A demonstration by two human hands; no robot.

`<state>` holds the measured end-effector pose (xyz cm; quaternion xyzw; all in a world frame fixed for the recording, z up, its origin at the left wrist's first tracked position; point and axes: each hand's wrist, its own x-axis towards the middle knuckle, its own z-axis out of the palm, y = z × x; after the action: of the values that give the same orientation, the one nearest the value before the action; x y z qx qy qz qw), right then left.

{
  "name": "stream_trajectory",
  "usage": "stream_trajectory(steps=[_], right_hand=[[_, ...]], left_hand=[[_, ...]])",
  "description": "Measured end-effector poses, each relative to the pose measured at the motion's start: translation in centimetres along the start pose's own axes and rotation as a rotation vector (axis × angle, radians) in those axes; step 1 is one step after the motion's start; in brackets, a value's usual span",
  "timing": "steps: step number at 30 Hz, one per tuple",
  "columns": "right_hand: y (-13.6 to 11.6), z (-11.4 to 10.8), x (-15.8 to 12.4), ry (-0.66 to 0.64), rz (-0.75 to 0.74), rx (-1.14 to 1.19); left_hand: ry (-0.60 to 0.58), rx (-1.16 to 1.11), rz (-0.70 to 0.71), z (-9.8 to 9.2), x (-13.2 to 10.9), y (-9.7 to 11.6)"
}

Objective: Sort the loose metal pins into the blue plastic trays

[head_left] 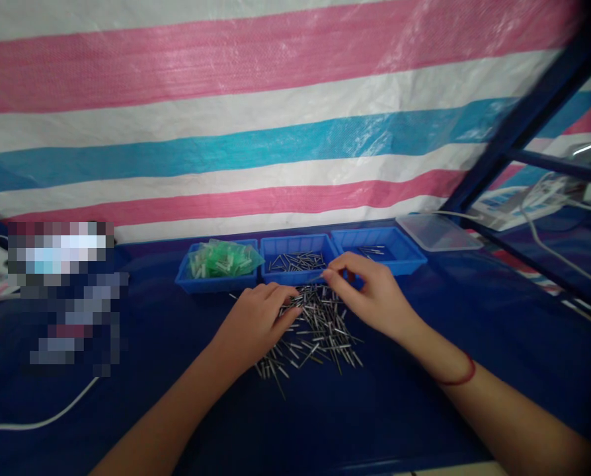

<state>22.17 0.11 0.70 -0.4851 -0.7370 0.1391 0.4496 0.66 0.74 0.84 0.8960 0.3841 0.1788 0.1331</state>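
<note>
A loose pile of thin metal rods (320,324) lies on the dark blue table, some with a thicker, brighter end. My left hand (258,320) rests at the pile's left side, its fingers bent over the rods and the thumb apart from the forefinger. Above the pile's far right edge, my right hand (379,291) pinches a thin metal rod (316,277) between thumb and forefinger, only partly visible. Just beyond is the middle blue bin (300,241), which holds many similar rods. The right blue bin (399,248) contains several rods, partly hidden by my right hand.
A left blue bin (216,284) holds green and clear plastic packets (226,259). Beside the right bin lies a clear plastic lid (441,231). A white cable (42,424) curves over the table's left side. A blue metal frame (504,139) stands right, before a striped sheet (256,145).
</note>
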Motion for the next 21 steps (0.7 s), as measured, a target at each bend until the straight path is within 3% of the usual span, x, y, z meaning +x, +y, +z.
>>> stream_trajectory(steps=[4, 7, 12, 21], right_hand=[[2.8, -2.6, 1.2, 0.306, 0.156, -0.179], [4.7, -4.2, 1.8, 0.372, 0.189, -0.376], [4.9, -4.1, 1.8, 0.319, 0.104, -0.512], [-0.2, -0.2, 0.1, -0.012, -0.179, -0.264]], left_hand=[[-0.129, 0.121, 0.040, -1.0, -0.3, -0.3], [-0.202, 0.144, 0.041, -1.3, -0.6, -0.6], [-0.228, 0.197, 0.047, -0.7, -0.5, -0.7], [-0.220, 0.293, 0.041, 0.3, -0.4, 0.0]])
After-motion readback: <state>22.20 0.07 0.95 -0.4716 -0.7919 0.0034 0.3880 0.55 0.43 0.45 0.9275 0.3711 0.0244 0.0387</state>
